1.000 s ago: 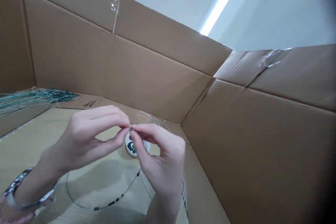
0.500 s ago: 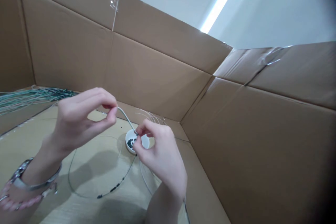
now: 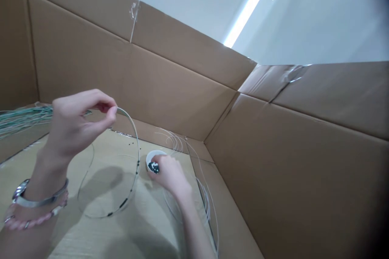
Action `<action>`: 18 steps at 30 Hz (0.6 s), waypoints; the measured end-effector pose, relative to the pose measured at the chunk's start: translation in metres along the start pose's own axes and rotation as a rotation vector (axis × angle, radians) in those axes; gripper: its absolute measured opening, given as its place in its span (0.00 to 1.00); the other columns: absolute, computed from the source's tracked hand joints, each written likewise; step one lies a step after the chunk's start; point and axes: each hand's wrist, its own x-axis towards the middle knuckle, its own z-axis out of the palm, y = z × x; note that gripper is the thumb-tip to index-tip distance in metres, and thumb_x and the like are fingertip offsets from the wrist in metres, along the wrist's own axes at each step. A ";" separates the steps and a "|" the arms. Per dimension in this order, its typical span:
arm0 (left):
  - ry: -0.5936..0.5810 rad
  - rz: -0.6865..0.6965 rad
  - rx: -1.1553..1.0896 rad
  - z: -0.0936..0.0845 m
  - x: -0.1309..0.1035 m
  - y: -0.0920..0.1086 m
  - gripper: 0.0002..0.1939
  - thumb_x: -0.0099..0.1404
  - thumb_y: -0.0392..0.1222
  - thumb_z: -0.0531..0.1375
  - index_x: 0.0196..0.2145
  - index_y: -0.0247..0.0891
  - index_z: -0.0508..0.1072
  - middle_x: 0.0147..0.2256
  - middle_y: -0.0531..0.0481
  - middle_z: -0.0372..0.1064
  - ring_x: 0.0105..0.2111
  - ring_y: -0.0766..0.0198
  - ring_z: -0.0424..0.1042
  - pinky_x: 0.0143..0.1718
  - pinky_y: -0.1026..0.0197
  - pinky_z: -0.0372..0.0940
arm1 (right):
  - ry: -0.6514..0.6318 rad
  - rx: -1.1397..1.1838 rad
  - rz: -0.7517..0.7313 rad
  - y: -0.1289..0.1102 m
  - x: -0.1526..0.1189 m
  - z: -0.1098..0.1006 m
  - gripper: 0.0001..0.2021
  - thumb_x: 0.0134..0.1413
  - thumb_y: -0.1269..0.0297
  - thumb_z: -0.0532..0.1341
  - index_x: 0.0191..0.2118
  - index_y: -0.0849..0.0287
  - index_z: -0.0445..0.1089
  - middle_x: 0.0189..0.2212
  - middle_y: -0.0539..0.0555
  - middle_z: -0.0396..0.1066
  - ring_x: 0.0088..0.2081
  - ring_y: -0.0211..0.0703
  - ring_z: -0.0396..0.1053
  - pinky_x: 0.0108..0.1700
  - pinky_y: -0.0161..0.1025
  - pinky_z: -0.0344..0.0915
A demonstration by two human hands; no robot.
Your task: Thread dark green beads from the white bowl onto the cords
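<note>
Between thumb and forefinger, my left hand (image 3: pixel 83 121) pinches the end of a thin pale cord (image 3: pixel 132 123), held up at the left above the work surface. The cord hangs in a wide loop, with several small black beads (image 3: pixel 122 203) strung along its lower right side. My right hand (image 3: pixel 170 174) is at a small white bowl (image 3: pixel 149 157), its thumb and forefinger apart around the loose black beads (image 3: pixel 153 166) inside. Its other fingers are hidden behind the hand, so whether a bead touches the fingertips cannot be made out.
Tall cardboard walls (image 3: pixel 182 77) enclose the pale board (image 3: pixel 91 238). A bundle of green and white cords (image 3: pixel 24 118) lies at the far left. Loose clear strands (image 3: pixel 208 200) curl right of the bowl. A few stray black beads (image 3: pixel 130 143) lie behind the loop.
My right hand has let go of the cord beside the beads and moved down to the bowl. My left hand has shifted left and slightly up, and the cord now hangs in an open loop.
</note>
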 end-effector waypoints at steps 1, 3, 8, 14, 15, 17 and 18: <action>-0.003 0.001 -0.006 0.000 0.000 0.000 0.04 0.57 0.30 0.61 0.27 0.34 0.70 0.24 0.55 0.67 0.26 0.74 0.65 0.29 0.70 0.60 | -0.031 -0.019 -0.002 0.000 0.005 0.013 0.09 0.52 0.61 0.64 0.38 0.59 0.73 0.38 0.54 0.75 0.41 0.45 0.73 0.42 0.41 0.67; -0.010 0.004 -0.019 0.001 0.000 -0.001 0.04 0.58 0.31 0.61 0.26 0.34 0.70 0.24 0.55 0.67 0.25 0.75 0.65 0.29 0.70 0.60 | -0.078 -0.059 0.018 0.004 0.013 0.035 0.11 0.58 0.59 0.61 0.40 0.63 0.71 0.39 0.54 0.73 0.41 0.41 0.72 0.45 0.44 0.69; 0.006 -0.012 -0.041 -0.004 0.000 -0.002 0.05 0.58 0.32 0.60 0.26 0.34 0.70 0.24 0.56 0.68 0.25 0.74 0.65 0.29 0.69 0.60 | -0.119 -0.113 0.074 0.025 0.013 0.062 0.12 0.62 0.59 0.58 0.43 0.63 0.69 0.41 0.54 0.71 0.42 0.40 0.71 0.46 0.44 0.70; 0.036 -0.042 -0.039 -0.015 0.001 -0.005 0.04 0.58 0.31 0.60 0.26 0.35 0.70 0.25 0.55 0.68 0.26 0.73 0.65 0.30 0.69 0.60 | -0.079 -0.114 0.141 0.045 0.003 0.068 0.12 0.62 0.59 0.57 0.43 0.63 0.69 0.41 0.54 0.71 0.43 0.40 0.71 0.47 0.44 0.70; 0.042 -0.046 -0.035 -0.015 0.001 -0.006 0.04 0.58 0.31 0.60 0.26 0.35 0.70 0.25 0.55 0.68 0.26 0.73 0.65 0.30 0.69 0.60 | -0.071 -0.109 0.152 0.048 0.002 0.069 0.12 0.62 0.59 0.58 0.43 0.63 0.69 0.41 0.54 0.71 0.42 0.40 0.71 0.47 0.44 0.70; 0.051 -0.050 -0.032 -0.017 0.001 -0.006 0.05 0.58 0.31 0.60 0.26 0.35 0.70 0.25 0.55 0.68 0.26 0.73 0.65 0.30 0.69 0.60 | -0.057 -0.091 0.176 0.053 -0.002 0.070 0.12 0.62 0.59 0.58 0.42 0.63 0.69 0.41 0.54 0.71 0.42 0.40 0.71 0.46 0.44 0.70; 0.052 -0.052 -0.030 -0.018 0.001 -0.006 0.05 0.59 0.32 0.60 0.26 0.35 0.70 0.25 0.56 0.68 0.26 0.73 0.65 0.30 0.69 0.60 | -0.047 -0.079 0.187 0.055 -0.004 0.070 0.12 0.62 0.59 0.58 0.42 0.63 0.69 0.40 0.54 0.71 0.42 0.40 0.71 0.46 0.44 0.70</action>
